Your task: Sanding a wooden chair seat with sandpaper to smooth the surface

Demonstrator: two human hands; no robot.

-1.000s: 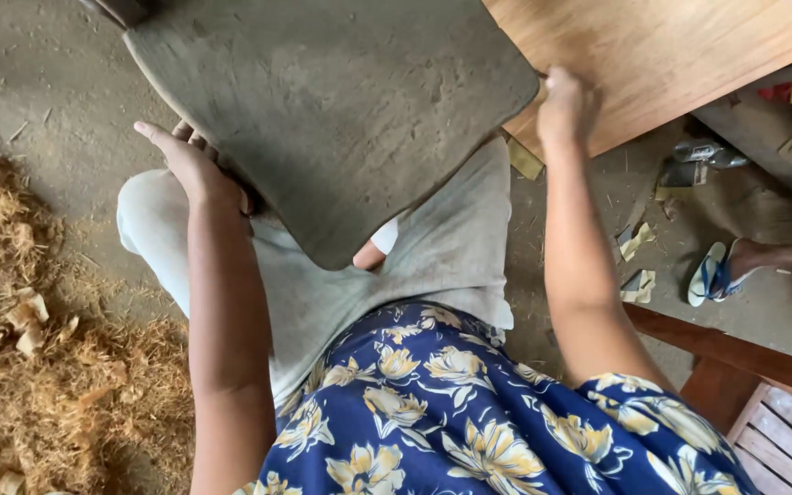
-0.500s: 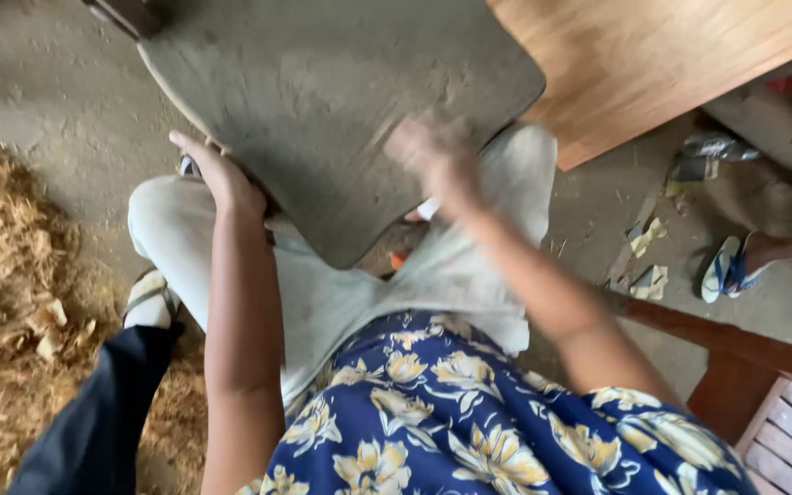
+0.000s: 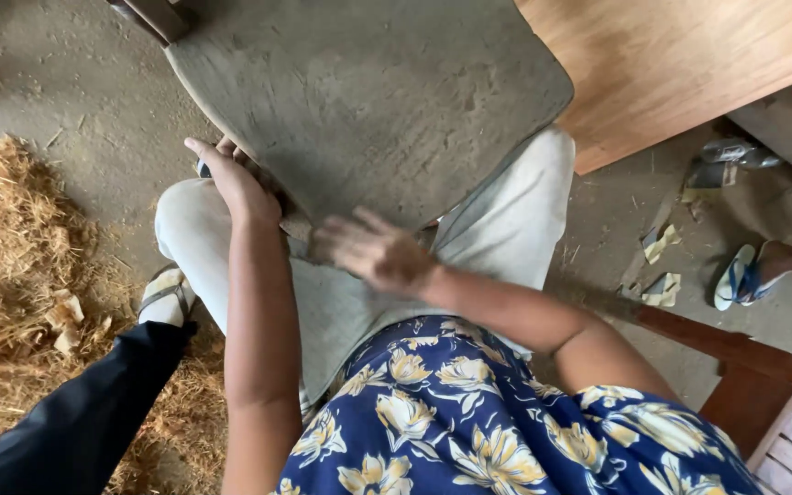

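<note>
Dusty floor (image 3: 75,82), left hand (image 3: 236,183) gripping grey board (image 3: 368,92), right hand (image 3: 373,252) beneath

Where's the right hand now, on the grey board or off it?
In the head view the right hand is mid-frame at the near edge of the grey board, above the lap, just right of the left hand, which grips the board's left edge. It is motion-blurred, so contact is unclear.

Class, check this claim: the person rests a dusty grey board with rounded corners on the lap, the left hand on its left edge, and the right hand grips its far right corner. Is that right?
Not quite. In the head view the right hand lies at the near edge of the dusty grey board, fingers spread, not at its far right corner. The left hand is on the left edge, as stated.
</note>
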